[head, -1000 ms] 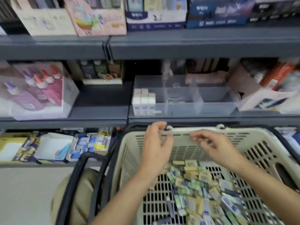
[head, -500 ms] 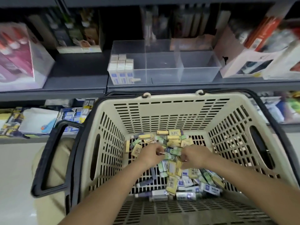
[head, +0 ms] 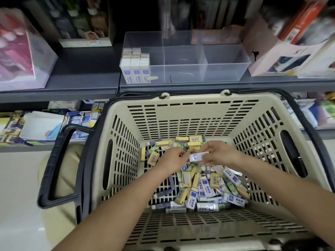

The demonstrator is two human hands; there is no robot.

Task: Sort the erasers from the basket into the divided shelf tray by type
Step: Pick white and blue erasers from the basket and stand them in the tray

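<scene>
My beige slotted basket [head: 192,113] sits near me below the shelf, its floor strewn with a loose heap of erasers [head: 203,189] in yellow, white-and-blue and pale green sleeves, lying flat and tilted every way. I hold one white eraser with a blue label [head: 197,157] level above the heap. On the far shelf, the clear divided tray [head: 224,69] has white-and-blue erasers [head: 135,67] standing upright in its left compartment.

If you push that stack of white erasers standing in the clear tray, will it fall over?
Probably yes. The white-and-blue sleeved erasers stand upright on their narrow ends in the left compartment of the clear plastic tray, so they look tippy. Nothing seems to brace their right side. They would likely topple rather than roll, being boxy.
</scene>
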